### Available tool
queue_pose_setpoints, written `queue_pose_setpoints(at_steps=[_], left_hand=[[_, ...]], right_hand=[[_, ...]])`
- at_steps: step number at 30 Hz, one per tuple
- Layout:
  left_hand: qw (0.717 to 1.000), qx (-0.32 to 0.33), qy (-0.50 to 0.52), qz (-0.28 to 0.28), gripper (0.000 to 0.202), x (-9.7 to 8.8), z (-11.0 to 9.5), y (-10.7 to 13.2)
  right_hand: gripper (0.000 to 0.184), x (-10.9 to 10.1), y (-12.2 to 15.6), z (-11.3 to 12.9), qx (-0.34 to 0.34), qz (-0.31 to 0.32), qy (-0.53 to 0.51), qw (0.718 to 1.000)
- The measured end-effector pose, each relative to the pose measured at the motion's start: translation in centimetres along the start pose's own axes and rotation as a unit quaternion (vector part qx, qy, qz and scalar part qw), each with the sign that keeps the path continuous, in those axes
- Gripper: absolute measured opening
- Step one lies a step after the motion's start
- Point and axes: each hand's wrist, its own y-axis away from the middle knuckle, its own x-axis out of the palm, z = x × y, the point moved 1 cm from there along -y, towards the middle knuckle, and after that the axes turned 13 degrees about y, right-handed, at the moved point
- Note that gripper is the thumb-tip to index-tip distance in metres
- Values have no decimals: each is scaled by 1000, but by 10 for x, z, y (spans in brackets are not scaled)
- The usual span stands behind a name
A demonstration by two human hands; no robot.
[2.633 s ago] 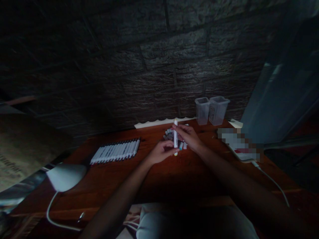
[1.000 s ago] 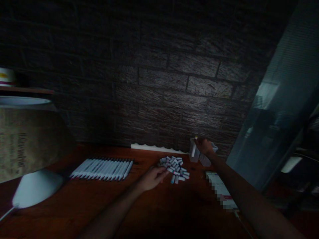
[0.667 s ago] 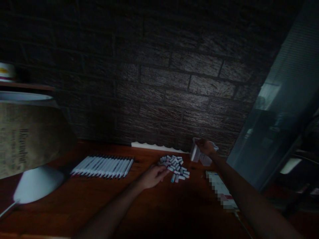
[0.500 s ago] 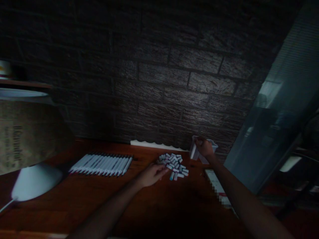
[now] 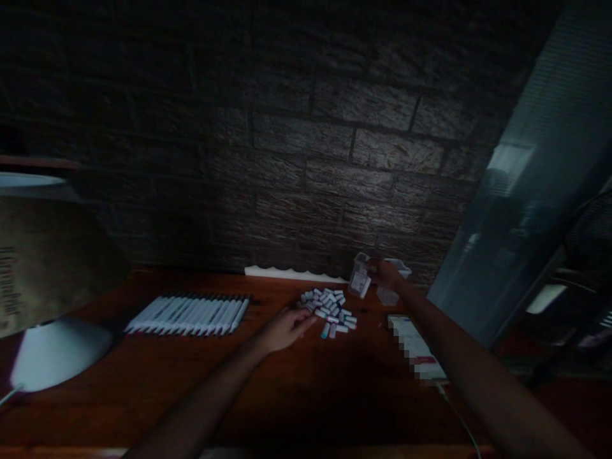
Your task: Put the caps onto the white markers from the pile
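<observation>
My left hand rests at the left edge of a loose pile of white marker caps with coloured ends. Its thumb and fingers are apart, with the fingertips close to the nearest caps, and I see nothing held. Farther right, my right hand is closed at the side of a small clear plastic box with a printed label, which it holds tilted near the wall. Its fingertips are partly hidden in the dim light. Another clear plastic piece shows behind and below that hand.
A row of white markers lies left of the pile. A lamp stands at the far left. A phone with a cable lies under my right forearm. A white wavy-edged strip runs along the brick wall.
My right hand has shifted from above the clear container to its side, and the labelled box now shows tilted to the left. My left fingertips have drawn slightly left. The view has turned slightly.
</observation>
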Motion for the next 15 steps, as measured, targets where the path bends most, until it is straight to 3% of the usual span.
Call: queue_pose_setpoints(at_steps=[10, 15], left_hand=[[1000, 5, -14, -1, 40, -3, -6, 1], [1000, 17, -19, 3, 39, -3, -8, 1]], right_hand=[[34, -8, -3, -2, -74, 20, 55, 996], [36, -10, -2, -8, -60, 4, 63, 996]])
